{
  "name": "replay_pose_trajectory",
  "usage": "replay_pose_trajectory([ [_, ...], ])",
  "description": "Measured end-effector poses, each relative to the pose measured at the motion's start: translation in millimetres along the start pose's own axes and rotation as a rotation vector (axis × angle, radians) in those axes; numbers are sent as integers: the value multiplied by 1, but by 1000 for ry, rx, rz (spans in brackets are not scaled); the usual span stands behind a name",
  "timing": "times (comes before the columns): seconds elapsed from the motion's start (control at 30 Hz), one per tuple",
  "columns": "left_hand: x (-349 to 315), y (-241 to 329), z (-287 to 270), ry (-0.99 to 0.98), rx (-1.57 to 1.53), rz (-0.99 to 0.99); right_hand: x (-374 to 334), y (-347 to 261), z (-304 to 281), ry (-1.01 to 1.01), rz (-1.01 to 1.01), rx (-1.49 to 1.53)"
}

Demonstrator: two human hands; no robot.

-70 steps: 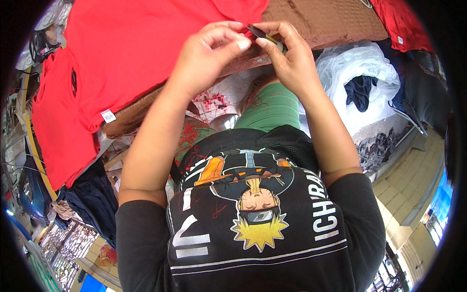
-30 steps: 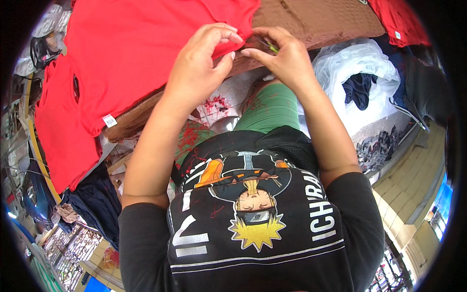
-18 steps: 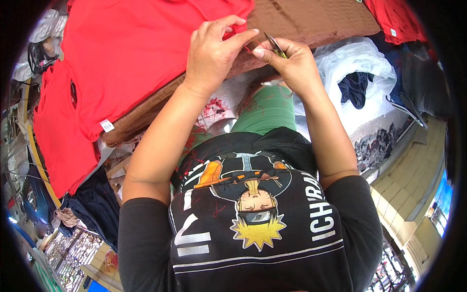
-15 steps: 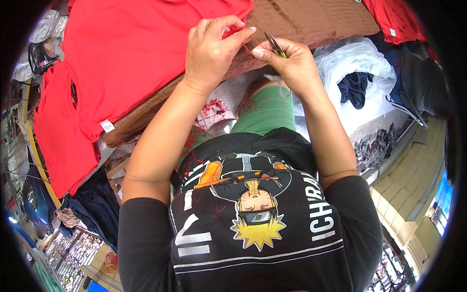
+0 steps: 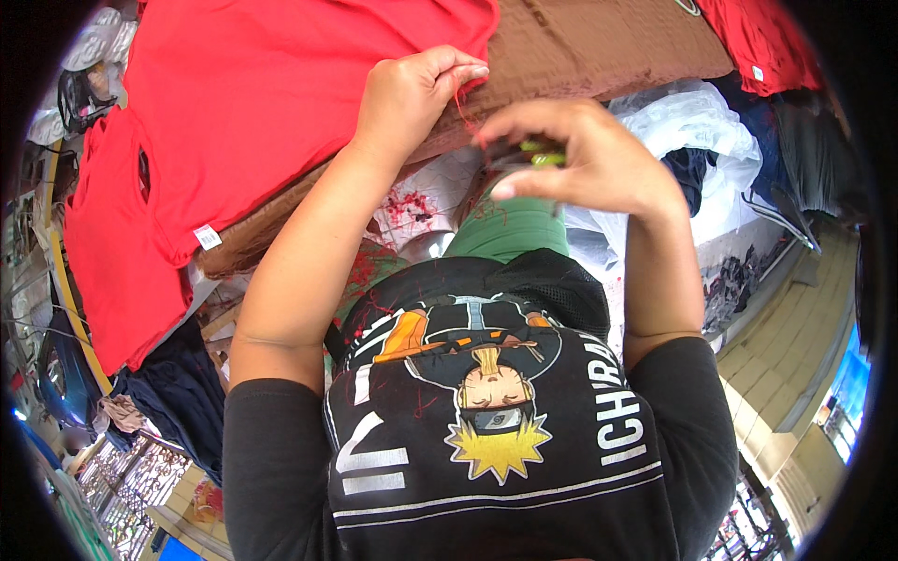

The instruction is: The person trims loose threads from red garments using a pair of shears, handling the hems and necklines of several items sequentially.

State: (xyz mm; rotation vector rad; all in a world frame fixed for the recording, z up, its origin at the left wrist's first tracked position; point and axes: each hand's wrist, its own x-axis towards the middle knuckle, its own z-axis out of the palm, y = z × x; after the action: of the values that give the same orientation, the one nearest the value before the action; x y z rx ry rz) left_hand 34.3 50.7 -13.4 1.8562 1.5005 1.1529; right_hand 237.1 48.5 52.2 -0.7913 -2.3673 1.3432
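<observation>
My left hand [image 5: 409,98] is closed in a pinch at the near right edge of a red garment [image 5: 262,103]. Loose red thread [image 5: 465,107] hangs from its fingertips toward my right hand. My right hand [image 5: 599,159], lower and to the right, is curled with thumb and forefinger apart. In its palm it holds a pair of thread snips [image 5: 543,154]; their yellow-green part shows, while the blades are smeared by motion. The garment, sleeveless on its left side with a white tag [image 5: 207,237], is spread over a brown cloth-covered surface [image 5: 571,56].
Another red garment [image 5: 762,56] lies at the far right. Below it stands a white plastic bag [image 5: 730,122] with dark cloth inside. Red thread scraps [image 5: 412,208] are scattered near my green-clad leg [image 5: 510,220]. Dark blue cloth [image 5: 182,397] hangs at the left.
My right hand has moved down and right, away from my left hand, with its thumb and forefinger spreading apart and the snips turning. My left hand's fingers have closed into a tighter pinch.
</observation>
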Motion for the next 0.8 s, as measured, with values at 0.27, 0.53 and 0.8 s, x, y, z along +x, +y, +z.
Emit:
replay_pose_trajectory([
  [0.27, 13, -13, -8, -144, -296, -166, 11, -2, -45, 218, 34, -314],
  [0.53, 17, -5, -12, -209, -206, -218, 34, 13, -42, 148, -24, -473],
  [0.8, 21, -24, -10, -194, -405, -197, 50, 13, -39, 241, -222, -601],
])
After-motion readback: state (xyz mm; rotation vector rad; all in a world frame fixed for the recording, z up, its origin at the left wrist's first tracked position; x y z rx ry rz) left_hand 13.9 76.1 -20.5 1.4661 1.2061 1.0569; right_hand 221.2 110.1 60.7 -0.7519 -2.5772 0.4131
